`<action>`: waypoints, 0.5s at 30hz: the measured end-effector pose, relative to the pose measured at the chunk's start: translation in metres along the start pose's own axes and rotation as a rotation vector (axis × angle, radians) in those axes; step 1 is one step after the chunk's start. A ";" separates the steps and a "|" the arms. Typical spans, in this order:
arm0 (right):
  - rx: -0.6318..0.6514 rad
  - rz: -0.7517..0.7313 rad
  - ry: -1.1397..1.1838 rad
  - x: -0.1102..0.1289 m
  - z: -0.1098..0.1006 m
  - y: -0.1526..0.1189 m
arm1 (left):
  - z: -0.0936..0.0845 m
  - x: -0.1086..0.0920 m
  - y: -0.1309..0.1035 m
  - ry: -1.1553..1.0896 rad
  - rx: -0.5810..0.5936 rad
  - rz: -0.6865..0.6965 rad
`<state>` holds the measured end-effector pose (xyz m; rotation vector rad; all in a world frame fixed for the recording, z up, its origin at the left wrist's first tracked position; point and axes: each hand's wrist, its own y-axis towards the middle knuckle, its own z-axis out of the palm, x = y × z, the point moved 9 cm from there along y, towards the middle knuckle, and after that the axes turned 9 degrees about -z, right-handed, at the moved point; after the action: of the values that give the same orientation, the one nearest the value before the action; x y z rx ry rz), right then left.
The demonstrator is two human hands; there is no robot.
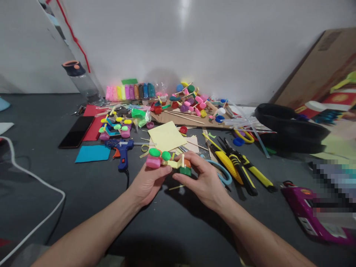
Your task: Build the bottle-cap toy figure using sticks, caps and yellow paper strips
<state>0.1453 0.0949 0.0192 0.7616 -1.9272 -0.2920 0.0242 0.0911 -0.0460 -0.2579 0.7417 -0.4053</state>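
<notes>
Both hands hold one small craft model (174, 163) above the front of the table. It has a pale yellow strip in the middle, green ovals and a pink block at its left end, and an orange and green bottle-cap piece at its right end. My left hand (148, 181) grips the left part, thumb along the yellow strip. My right hand (204, 178) pinches the cap end between thumb and fingers. Just behind them lies a pad of yellow paper (167, 135). A similar finished-looking model (115, 129) in pink, blue and yellow stands to the left.
Left of the hands lie a blue glue gun (124, 150), a blue sheet (93, 153) and a phone (76, 132). Pliers and a yellow cutter (228, 163) lie on the right. Behind are clay packs (130, 92), caps and sticks, and a bottle (83, 83).
</notes>
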 end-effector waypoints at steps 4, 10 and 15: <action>0.003 0.022 0.008 -0.001 0.000 0.000 | -0.005 0.001 0.002 0.000 -0.026 0.004; 0.013 0.029 -0.006 -0.001 0.000 0.000 | -0.006 0.001 0.004 0.011 -0.035 0.003; 0.029 0.056 -0.057 -0.007 -0.005 -0.001 | -0.002 0.001 0.004 0.074 -0.017 -0.023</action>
<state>0.1516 0.0992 0.0161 0.7238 -2.0069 -0.2543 0.0248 0.0935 -0.0495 -0.2684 0.8155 -0.4322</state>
